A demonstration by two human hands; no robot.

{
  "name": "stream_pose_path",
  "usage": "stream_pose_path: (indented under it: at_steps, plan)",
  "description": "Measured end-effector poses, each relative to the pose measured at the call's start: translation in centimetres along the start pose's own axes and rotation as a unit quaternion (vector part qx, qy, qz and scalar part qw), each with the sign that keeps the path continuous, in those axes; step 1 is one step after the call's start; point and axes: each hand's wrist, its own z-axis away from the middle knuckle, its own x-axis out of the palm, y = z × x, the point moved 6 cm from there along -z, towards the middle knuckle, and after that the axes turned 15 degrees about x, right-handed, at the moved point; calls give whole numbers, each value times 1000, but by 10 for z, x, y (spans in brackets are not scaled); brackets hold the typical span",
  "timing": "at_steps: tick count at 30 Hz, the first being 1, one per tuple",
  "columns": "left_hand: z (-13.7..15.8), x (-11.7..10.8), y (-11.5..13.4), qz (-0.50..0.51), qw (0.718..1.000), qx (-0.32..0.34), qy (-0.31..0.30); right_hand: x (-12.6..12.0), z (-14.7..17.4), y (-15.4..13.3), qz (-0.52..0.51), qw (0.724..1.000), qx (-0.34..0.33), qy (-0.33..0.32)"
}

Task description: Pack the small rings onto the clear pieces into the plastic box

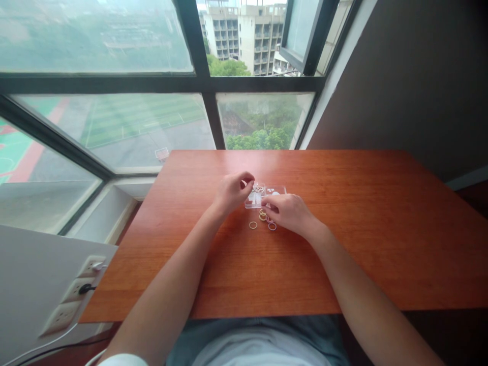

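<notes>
A small clear plastic box (251, 205) with compartments lies on the table, with small mixed-coloured pieces (259, 188) in its rear left part. My left hand (233, 192) is at the box's left side, thumb and fingers curled together in a pinch; whatever is between them is too small to make out. Over the box's front right my right hand (288, 209) is pinched closed, its fingertips just above several thin yellow rings (263, 217). A single yellow ring (253, 225) lies apart, in front of the box. One pale pinkish ring (272, 226) rests below the right hand.
The brown wooden table (381, 229) stretches widely to the right. Windows with a dark frame (213, 84) rise behind it, and a grey wall (412, 91) stands at the right. Power sockets (72, 290) with plugs and cables are by the left edge.
</notes>
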Motion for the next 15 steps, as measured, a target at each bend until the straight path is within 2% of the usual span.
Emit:
stream_pose_path:
  at_steps: [15]
  plan:
    - [0,0,0,-3,1000,9,1,4,2,0,8,999,-19,-35]
